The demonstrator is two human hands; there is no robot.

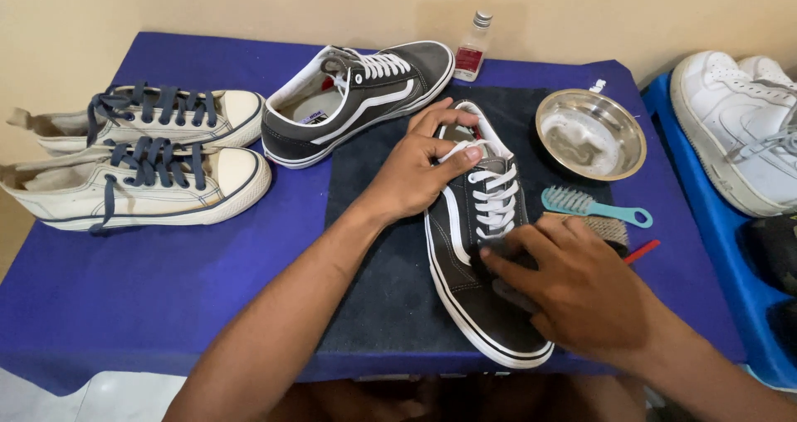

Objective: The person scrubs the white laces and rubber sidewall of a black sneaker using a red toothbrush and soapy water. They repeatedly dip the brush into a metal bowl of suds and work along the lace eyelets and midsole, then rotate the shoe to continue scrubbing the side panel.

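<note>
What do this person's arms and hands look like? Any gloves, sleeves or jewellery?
Both the left hand and the right hand are bare: no gloves, and no rings or watch that I can see. The forearms are uncovered as far as the picture shows, with no sleeves in view.

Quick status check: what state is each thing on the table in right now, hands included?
Dark sneaker on mat: upright, laced, held.
Second dark sneaker: upright, laced, untouched.
Cream sneakers: side by side, blue laces tied.
Steel bowl: upright, cloudy liquid inside.
Bottle: upright, capped.
Teal brush: lying flat.
Left hand: gripping the collar.
Right hand: pressing the toe.
</note>
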